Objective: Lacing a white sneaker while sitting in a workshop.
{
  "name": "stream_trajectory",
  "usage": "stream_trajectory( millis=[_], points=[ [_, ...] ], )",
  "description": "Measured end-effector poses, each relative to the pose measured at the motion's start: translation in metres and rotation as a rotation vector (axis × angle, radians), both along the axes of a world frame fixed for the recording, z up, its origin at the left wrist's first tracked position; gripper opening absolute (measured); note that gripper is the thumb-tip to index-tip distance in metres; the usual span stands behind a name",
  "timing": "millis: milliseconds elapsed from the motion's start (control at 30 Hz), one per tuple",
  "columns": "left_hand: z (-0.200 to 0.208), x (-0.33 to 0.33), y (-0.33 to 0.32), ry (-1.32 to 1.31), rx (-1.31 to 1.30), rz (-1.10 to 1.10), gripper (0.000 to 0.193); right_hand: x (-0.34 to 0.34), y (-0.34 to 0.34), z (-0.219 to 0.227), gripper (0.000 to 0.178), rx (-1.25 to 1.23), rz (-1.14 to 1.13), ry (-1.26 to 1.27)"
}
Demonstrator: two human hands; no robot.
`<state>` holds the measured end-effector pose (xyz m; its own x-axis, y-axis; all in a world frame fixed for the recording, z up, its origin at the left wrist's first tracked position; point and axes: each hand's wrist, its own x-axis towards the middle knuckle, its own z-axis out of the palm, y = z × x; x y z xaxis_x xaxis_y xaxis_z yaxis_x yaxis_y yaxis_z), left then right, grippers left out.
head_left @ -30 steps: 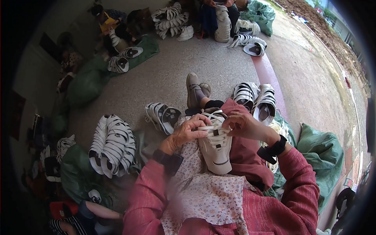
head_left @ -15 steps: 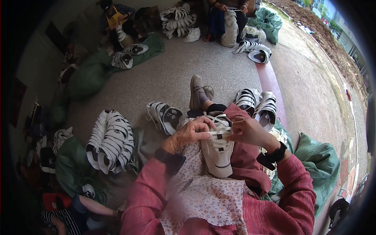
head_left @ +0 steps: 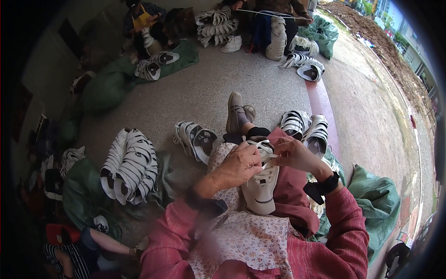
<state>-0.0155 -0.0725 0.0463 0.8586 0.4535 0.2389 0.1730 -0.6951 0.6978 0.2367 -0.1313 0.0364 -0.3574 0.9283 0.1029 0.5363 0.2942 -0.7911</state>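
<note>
A cream sneaker upper [head_left: 259, 195] rests on my lap with its toe toward me, over a floral apron [head_left: 251, 232]. White laces cross its front. My left hand [head_left: 234, 168] lies across the left side of the upper, fingers closed at the lacing; its fingertips partly hide the eyelets. At the right edge my right hand [head_left: 298, 157] pinches the white shoelace [head_left: 268, 160] between thumb and finger. Exactly what the left fingertips grip is partly hidden, but they close at the lace.
Stacked shoe uppers [head_left: 130, 165] stand to my left, with more uppers [head_left: 197, 139] ahead and a pair [head_left: 316, 135] by my right knee. Green sacks [head_left: 374, 200] lie on both sides. Co-workers sit at the far side, one holding a long white lace [head_left: 267, 13].
My left hand has shifted right and turned over the upper, covering more of it. The right hand stays near the eyelets. The far co-worker's hands have spread apart, stretching a lace.
</note>
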Motion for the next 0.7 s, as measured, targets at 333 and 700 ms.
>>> stream_trajectory(
  millis=[333,700],
  points=[
    [-0.015,-0.02,0.025,-0.01,-0.7,0.089,0.015,0.005,0.0,0.004,0.025,-0.318,-0.056,0.286],
    [-0.02,-0.023,0.047,-0.153,-0.444,-0.039,0.022,0.01,0.001,-0.001,0.016,-0.026,0.045,0.084]
  ],
)
